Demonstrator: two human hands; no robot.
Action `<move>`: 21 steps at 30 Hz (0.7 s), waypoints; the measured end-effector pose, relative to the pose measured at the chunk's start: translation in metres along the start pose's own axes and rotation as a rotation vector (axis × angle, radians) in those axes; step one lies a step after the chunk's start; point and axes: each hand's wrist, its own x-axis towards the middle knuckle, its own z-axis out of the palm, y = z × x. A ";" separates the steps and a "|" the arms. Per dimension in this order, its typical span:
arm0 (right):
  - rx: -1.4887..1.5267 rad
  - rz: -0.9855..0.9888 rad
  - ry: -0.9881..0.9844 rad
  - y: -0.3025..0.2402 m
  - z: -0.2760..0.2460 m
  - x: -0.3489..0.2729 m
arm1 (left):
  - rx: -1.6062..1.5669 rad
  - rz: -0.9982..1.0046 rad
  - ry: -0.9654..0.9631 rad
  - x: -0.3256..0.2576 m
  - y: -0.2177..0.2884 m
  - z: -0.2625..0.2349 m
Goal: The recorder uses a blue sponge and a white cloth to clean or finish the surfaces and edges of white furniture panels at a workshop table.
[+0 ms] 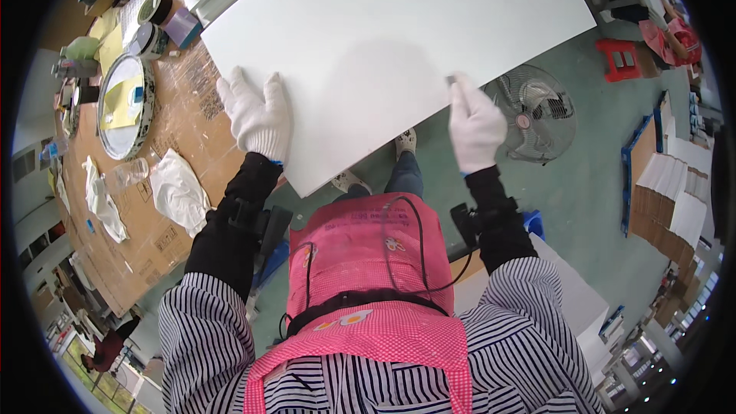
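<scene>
A large white flat panel (368, 38) lies in front of me, with a faint rounded shadow or reflection on its surface. Spread-fingered in a white knit glove, my left hand (259, 116) rests on the panel's left edge and corner area. My right hand (475, 129), gloved the same way, is over the panel's near right edge. Its fingers are pinched around a small dark grey piece (451, 79), whose kind is too small to tell.
On the left, a cardboard-covered table (180, 100) holds a round paint-spattered lid (111, 134), jars (148, 41) and a crumpled white cloth (180, 188). A floor fan (540, 115) stands right of the panel. Farther right are a red stool (617, 60) and stacked boards (671, 192).
</scene>
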 end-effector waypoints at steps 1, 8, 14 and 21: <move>-0.047 0.059 0.025 0.001 -0.003 0.006 | -0.009 0.019 -0.008 0.002 0.002 -0.001; 0.028 -0.509 -0.298 -0.102 0.060 -0.101 | -0.091 0.022 0.010 -0.002 -0.007 -0.002; -0.027 -0.012 0.001 -0.038 0.021 -0.029 | -0.119 0.013 0.003 0.002 -0.006 -0.001; -0.071 -0.579 -0.312 -0.139 0.069 -0.119 | -0.254 0.001 0.055 0.002 -0.029 0.002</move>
